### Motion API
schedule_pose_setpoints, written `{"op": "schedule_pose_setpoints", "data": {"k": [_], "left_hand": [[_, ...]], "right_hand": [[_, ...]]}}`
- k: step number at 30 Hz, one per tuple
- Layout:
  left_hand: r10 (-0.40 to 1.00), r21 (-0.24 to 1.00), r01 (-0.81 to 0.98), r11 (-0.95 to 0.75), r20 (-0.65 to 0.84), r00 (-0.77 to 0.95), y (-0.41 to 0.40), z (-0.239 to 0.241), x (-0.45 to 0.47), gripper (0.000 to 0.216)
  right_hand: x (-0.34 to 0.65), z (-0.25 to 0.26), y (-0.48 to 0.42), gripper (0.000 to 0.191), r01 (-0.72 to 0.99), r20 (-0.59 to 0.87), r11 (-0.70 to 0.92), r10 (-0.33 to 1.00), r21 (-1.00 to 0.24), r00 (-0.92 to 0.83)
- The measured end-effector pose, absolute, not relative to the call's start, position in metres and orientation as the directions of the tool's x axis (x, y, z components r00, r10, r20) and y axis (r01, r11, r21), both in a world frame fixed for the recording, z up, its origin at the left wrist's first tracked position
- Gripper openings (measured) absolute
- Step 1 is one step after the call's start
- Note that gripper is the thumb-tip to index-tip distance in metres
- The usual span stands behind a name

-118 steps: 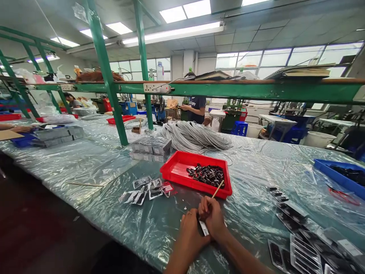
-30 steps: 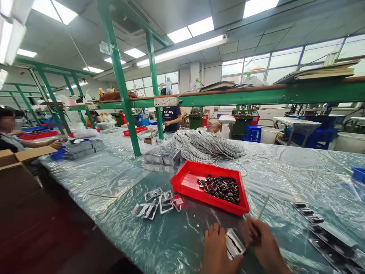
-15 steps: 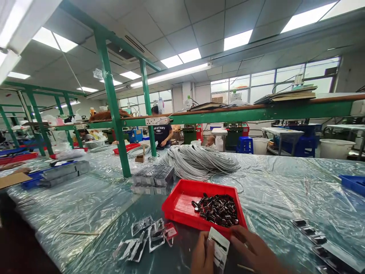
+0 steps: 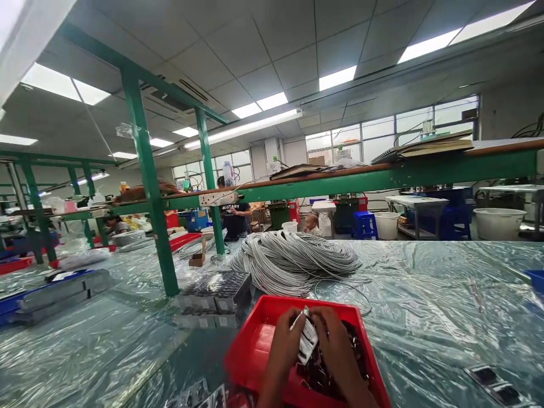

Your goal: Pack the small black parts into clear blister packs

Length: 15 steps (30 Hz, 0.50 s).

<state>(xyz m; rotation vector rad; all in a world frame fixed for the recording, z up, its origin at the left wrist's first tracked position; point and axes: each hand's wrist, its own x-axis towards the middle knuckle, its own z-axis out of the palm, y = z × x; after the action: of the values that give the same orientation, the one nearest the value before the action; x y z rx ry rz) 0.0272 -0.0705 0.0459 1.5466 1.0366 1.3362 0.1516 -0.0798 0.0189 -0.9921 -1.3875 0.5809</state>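
Both hands are over the red tray [image 4: 250, 340], around a small flat white-and-clear blister pack [image 4: 307, 341] with dark parts showing in it. My left hand [image 4: 285, 337] is closed on the pack's left edge. At its upper right edge, the fingers of my right hand [image 4: 334, 334] are pressed together on it. Below and beside the hands lie many small shiny dark pieces [image 4: 355, 340] in the right part of the tray, partly hidden by my right forearm. More clear blister packs [image 4: 195, 394] lie at the bottom edge, left of the tray.
Behind the tray rises a large coil of grey cable [image 4: 289, 260]. Stacked clear boxes [image 4: 212, 300] stand to its left, near a green post [image 4: 159, 243]. Dark items in clear packaging [image 4: 495, 385] lie at right. A person [image 4: 233, 218] stands beyond the table.
Both hands have moved up and forward with the blister pack, from the tray's near edge to above it. The view has shifted, so the loose packs at left sit lower.
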Motion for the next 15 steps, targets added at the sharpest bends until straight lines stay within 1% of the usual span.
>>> {"op": "schedule_pose_setpoints", "data": {"k": [1,3,5,8,12,15], "left_hand": [[0.942,0.939,0.092,-0.332,0.324,0.093,-0.066,0.045,0.03,0.03],[0.929,0.925,0.117,-0.362,0.349,0.121,-0.059,0.043,0.032,0.026],[0.916,0.926,0.104,-0.364,0.335,0.222,-0.055,0.041,0.032,0.025],[0.894,0.95,0.063,-0.305,0.263,0.362,-0.051,0.036,0.03,0.026],[0.889,0.964,0.054,-0.259,0.216,0.404,-0.049,0.034,0.03,0.025],[0.883,0.968,0.055,-0.246,0.2,0.425,-0.049,0.035,0.029,0.026]], "right_hand": [[0.154,0.02,-0.078,0.034,0.263,0.572,0.528,0.81,-0.808,0.132],[0.162,0.021,-0.075,0.031,0.305,0.566,0.524,0.822,-0.795,0.065],[0.172,0.018,-0.07,0.027,0.281,0.495,0.471,0.869,-0.836,0.016],[0.186,0.012,-0.064,0.025,0.214,0.41,0.404,0.912,-0.89,-0.015],[0.198,0.012,-0.062,0.023,0.21,0.384,0.386,0.922,-0.898,-0.055],[0.202,0.013,-0.062,0.027,0.165,0.362,0.369,0.929,-0.915,-0.072]]}}
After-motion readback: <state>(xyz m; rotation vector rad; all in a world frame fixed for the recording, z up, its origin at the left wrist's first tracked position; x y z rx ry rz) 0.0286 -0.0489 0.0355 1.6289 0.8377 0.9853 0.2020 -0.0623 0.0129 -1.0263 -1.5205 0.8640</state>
